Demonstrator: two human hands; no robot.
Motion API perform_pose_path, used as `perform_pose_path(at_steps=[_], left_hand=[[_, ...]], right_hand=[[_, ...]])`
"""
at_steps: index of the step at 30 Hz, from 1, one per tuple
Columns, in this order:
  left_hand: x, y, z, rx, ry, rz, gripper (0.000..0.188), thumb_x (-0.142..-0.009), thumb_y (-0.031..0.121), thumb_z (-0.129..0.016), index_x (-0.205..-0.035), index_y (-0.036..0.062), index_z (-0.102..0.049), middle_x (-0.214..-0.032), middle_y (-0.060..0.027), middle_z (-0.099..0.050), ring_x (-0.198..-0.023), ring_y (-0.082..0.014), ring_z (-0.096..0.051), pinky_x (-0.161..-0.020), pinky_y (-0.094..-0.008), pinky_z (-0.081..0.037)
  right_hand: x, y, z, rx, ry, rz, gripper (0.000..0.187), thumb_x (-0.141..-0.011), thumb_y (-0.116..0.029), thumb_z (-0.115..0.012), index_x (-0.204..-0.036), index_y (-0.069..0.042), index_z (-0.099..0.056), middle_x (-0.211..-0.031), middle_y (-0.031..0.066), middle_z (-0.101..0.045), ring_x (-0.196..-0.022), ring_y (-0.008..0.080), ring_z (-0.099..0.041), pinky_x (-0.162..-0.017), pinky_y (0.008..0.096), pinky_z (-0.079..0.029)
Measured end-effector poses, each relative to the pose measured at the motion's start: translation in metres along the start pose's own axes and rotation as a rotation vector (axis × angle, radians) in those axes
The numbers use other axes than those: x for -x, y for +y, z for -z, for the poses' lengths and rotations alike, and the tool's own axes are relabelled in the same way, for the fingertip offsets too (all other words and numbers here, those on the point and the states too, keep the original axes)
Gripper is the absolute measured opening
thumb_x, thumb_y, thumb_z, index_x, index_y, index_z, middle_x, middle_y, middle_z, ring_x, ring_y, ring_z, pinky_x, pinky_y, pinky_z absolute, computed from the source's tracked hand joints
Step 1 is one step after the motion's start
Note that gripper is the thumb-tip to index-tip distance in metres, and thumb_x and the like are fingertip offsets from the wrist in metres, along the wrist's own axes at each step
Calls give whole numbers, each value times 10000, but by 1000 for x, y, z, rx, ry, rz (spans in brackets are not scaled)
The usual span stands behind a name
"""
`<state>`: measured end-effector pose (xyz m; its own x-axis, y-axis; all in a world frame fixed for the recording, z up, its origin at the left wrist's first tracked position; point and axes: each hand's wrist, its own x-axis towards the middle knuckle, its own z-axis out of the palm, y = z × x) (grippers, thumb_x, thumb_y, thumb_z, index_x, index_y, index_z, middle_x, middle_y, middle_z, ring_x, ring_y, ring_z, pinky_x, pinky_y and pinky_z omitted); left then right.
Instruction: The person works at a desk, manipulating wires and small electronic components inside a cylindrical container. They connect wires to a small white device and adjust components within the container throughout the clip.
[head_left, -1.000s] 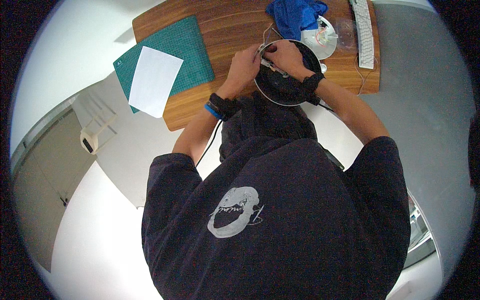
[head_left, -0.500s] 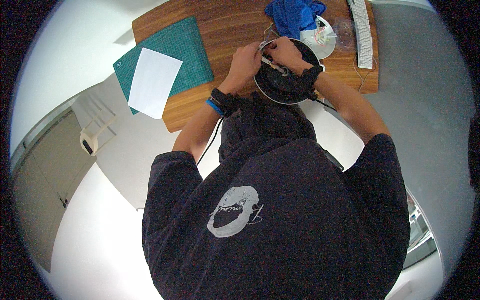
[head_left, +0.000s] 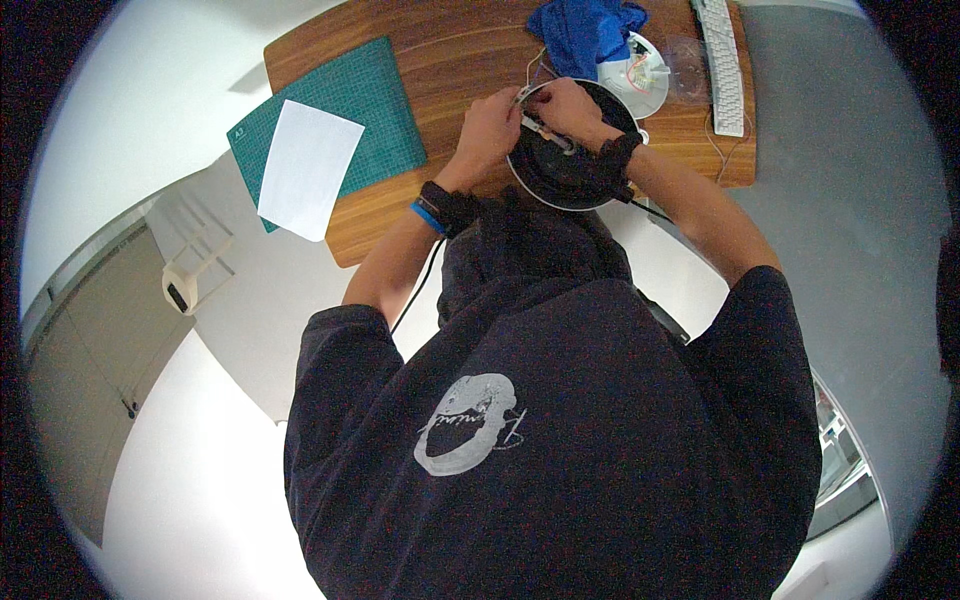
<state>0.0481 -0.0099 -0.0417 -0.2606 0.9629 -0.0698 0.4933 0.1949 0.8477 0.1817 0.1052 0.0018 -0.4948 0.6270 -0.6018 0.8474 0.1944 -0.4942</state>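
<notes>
A round black housing with a white rim [head_left: 532, 190] sits at the table's near edge, its hollow dark inside facing up. A pale, thin stick-like part [head_left: 548, 137] runs across that inside to a small light knob near the middle. My left hand [head_left: 490, 128] is closed at the housing's left rim, fingertips gripping there. From the right, my right hand [head_left: 566, 107] reaches over the housing with its fingers curled together close to the left fingertips. Whatever the right fingers pinch is hidden behind the hand.
Beyond the housing lie a white round part with wires [head_left: 640, 80], a blue cloth [head_left: 582, 35] and a clear plastic tray [head_left: 687, 70]. A white keyboard [head_left: 722, 75] stands at the right edge. On the left, a white paper sheet [head_left: 310, 170] covers part of a green cutting mat [head_left: 385, 100].
Both hands stay at the same spot on the housing, with only a slight shift of the fingers and wrists. Nothing has visibly been let go or taken up.
</notes>
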Motion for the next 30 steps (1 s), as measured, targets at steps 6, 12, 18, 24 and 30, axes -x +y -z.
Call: perform_pose_path(at_steps=[6,12,18,24,30], left_hand=[[-8,-2,4,-54,-82,20,294,-983,191,-572,-1215,45,-681,-1031,-262,-709,-966,-461,-681,-854,-549,-543],[-9,-3,3,-38,-65,-5,282,-984,194,-576,-1197,47,-690,-1010,-255,-712,-943,-469,-676,-843,-555,-544],[-10,-3,6,-62,-71,-12,268,-988,189,-577,-1187,55,-696,-1012,-248,-717,-941,-462,-683,-832,-554,-546],[-10,6,10,-46,-114,3,254,-1000,188,-565,-1171,50,-694,-1004,-250,-719,-945,-457,-688,-827,-545,-550],[-12,-1,9,-24,-102,-42,265,-1014,203,-565,-1193,50,-687,-884,-221,-733,-804,-402,-727,-745,-508,-569]], right_hand=[[-3,10,-10,195,170,73,271,-898,-332,-649,-983,-114,-785,-878,168,-761,-811,385,-741,-756,491,-597],[3,13,-2,410,304,345,257,-872,-367,-691,-873,-128,-785,-828,155,-744,-766,371,-735,-676,514,-583],[1,19,0,572,357,615,126,-875,-227,-657,-849,-144,-749,-792,108,-726,-753,328,-732,-606,460,-569],[-8,34,1,649,394,828,83,-873,-147,-630,-858,-112,-703,-826,94,-712,-770,287,-736,-589,427,-566],[-9,29,4,687,350,829,83,-880,-140,-623,-873,-95,-693,-861,104,-714,-791,289,-734,-604,419,-571]])
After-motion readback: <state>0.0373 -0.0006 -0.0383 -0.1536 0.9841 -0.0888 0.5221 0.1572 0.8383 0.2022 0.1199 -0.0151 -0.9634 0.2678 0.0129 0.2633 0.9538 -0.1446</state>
